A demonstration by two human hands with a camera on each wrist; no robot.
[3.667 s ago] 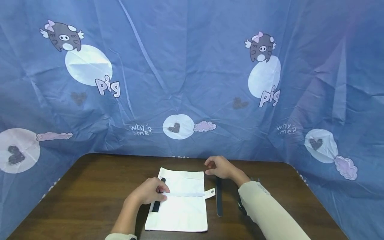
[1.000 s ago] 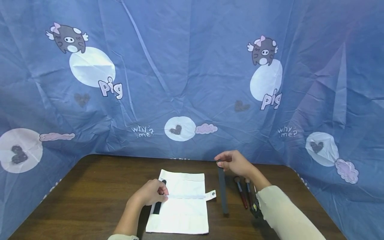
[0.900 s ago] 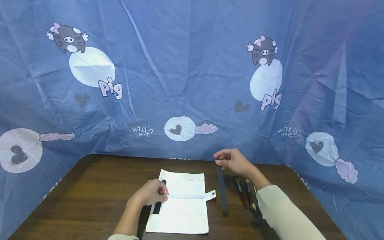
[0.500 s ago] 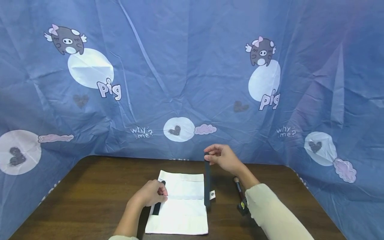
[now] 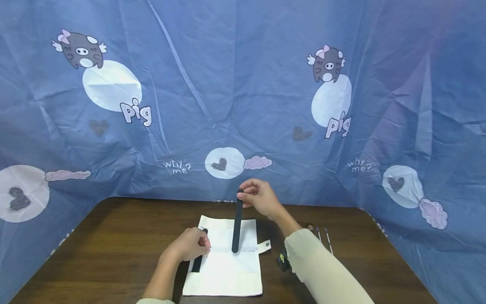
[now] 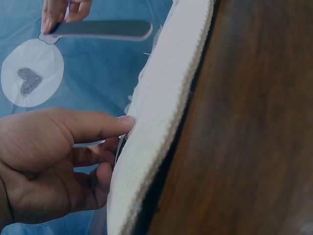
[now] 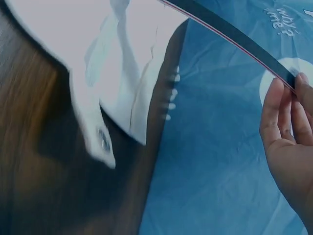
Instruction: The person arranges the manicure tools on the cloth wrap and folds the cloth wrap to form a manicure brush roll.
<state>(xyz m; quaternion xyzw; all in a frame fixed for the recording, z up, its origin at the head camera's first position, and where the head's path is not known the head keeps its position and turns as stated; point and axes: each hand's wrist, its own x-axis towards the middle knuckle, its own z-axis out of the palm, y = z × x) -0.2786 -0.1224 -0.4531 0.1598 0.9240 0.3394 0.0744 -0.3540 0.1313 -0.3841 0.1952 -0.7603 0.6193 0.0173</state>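
Note:
A white fabric roll-up pouch (image 5: 224, 283) lies unfolded on the table, its snap tab (image 5: 264, 246) pointing right. My left hand (image 5: 190, 245) pinches the pouch's left part; in the left wrist view the thumb presses on the white cloth while the other fingers curl behind it. Beneath that hand a flat black strip (image 5: 197, 265) lies along the pouch's left side, partly covered by the fingers. My right hand (image 5: 261, 197) pinches a dark nail file (image 5: 237, 228) by its upper end, held steeply over the pouch's middle. A reddish line runs along the file's edge (image 7: 234, 43) in the right wrist view.
Two thin blue-tipped sticks (image 5: 328, 240) lie right of the pouch, beside a brush head (image 5: 309, 227); the right sleeve (image 5: 322, 264) hides part of that area. A blue printed cloth (image 5: 235, 105) hangs behind the brown table (image 5: 114, 245).
My right hand has taken hold of the nail file right of the pouch, lifted it and carried it left over the pouch. The left hand has stayed in place.

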